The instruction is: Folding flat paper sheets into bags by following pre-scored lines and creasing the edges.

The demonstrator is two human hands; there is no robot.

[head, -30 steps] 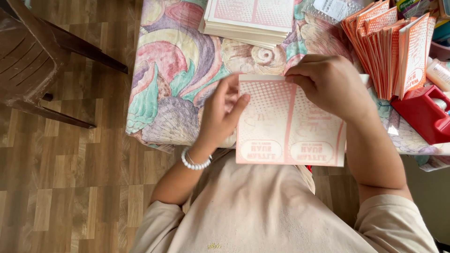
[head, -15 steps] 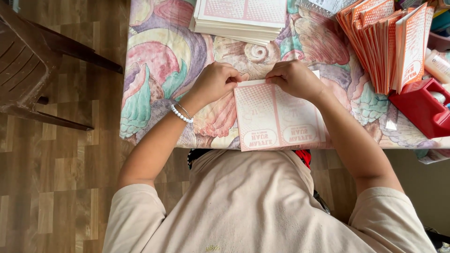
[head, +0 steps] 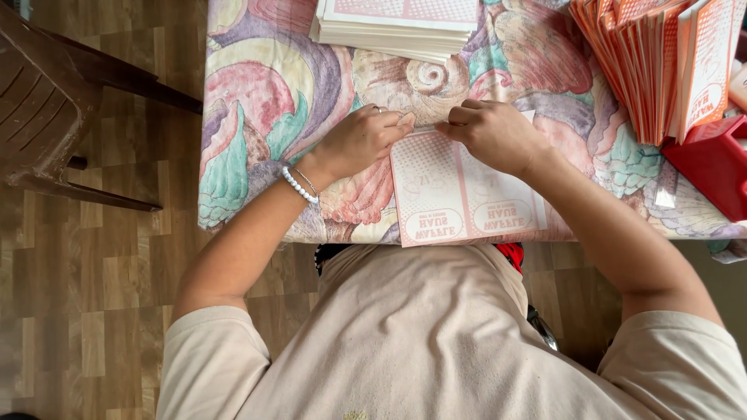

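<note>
Left fingers: the left hand point(head: 359, 141) has its fingers point(head: 405, 120) curled down onto the far left corner of the paper sheet point(head: 459, 190), pinching or pressing that edge; the thumb is hidden, so a full grip cannot be told.
Right fingers: the right hand point(head: 494, 134) has bent fingers point(head: 457, 117) pressing the far edge of the same sheet, just beside the left fingertips; the two hands nearly touch.
Paper sheet: pink and white, printed, with a crease down its middle; it lies flat on the counter point(head: 264, 101), its near edge reaching the counter's edge by the person's body.
Left wrist: a white bead bracelet point(head: 299, 185).
Counter: covered with a cloth of large pastel shell shapes.
Flat stack: a pile of like sheets point(head: 397, 23) at the far side, well apart from the hands.
Upright bundle: orange and white folded pieces point(head: 661, 62) stand at the right, beside a red tray point(head: 712, 167).
Floor: wood pattern, with a brown plastic chair point(head: 47, 101) to the left.
</note>
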